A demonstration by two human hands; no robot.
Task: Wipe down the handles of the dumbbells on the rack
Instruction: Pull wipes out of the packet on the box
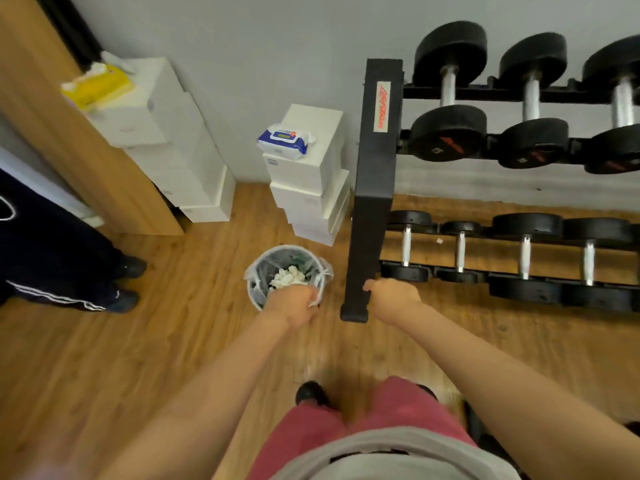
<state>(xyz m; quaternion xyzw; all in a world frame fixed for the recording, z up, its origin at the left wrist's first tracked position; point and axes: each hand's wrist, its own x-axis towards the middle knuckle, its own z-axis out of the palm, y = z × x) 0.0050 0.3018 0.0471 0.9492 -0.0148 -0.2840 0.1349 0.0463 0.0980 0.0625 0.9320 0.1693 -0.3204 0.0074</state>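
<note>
Standing in two tiers at the right of the frame, the dumbbells (449,109) sit on their black rack (375,168), large ones on the upper rails and smaller ones on the lower. Their bare metal handles show between the heads, and no hand is on any of them. Nothing in the view tells a wiped handle from an unwiped one.

The right hand (394,292) hangs just beside the foot of the rack's end post at centre frame. Its back faces the camera and its fingers are hidden, so I cannot tell whether it grips anything.

The left hand (294,304), left of it, is curled over the rim of a small lined waste bin (254,292) and pinches what looks like a white wipe (314,300). Crumpled wipes (287,277) already lie in the bin. That suggests at least one round of wiping is done and this cloth is being thrown away.

A blue pack of wet wipes (282,138) lies on stacked white boxes (311,188) above the bin, handy if more handles remain. A second person's legs (52,258) stand at the left edge.
</note>
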